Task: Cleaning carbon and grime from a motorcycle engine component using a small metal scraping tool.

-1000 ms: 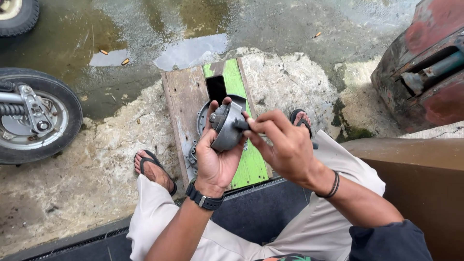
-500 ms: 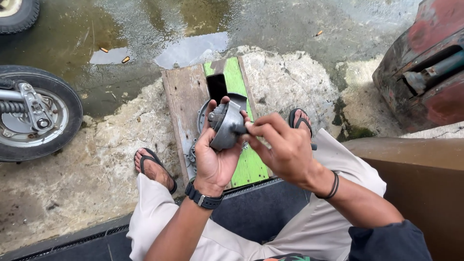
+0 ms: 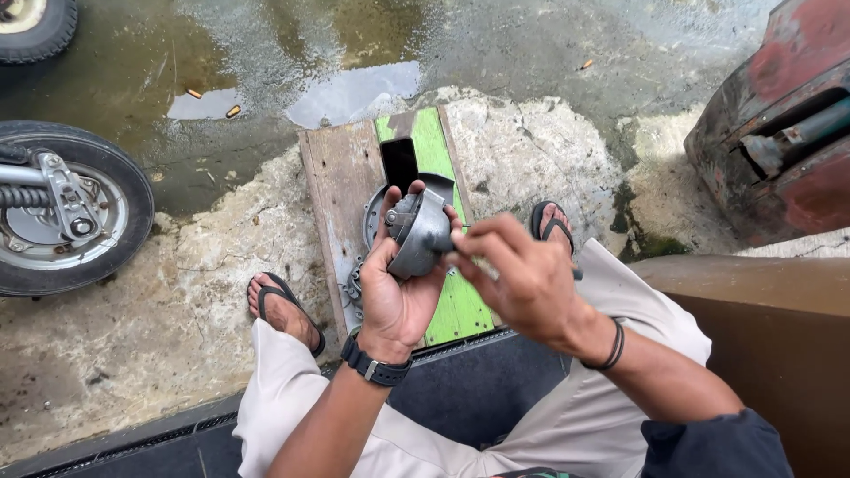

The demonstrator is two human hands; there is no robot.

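Note:
My left hand (image 3: 398,288) grips a round grey metal part (image 3: 418,232), like a small housing, held up above my knees. My right hand (image 3: 522,274) meets the part from the right, its fingertips pinched at the part's right edge; anything between those fingers is hidden. Below the hands lies a wooden board (image 3: 341,190) with a green painted strip (image 3: 460,305). A black phone (image 3: 399,164) and a round metal plate (image 3: 372,217) rest on the board. A black watch sits on my left wrist.
A motorcycle wheel (image 3: 66,208) stands at the left, another tyre (image 3: 35,26) at the top left. A rusty red metal body (image 3: 779,133) fills the right. Wet ground with a puddle (image 3: 350,93) lies beyond the board. My sandalled feet (image 3: 283,310) rest on rough concrete.
The view has shifted slightly. My right hand's fingers have curled tighter against the part's right edge, and the part has tilted a little in my left hand.

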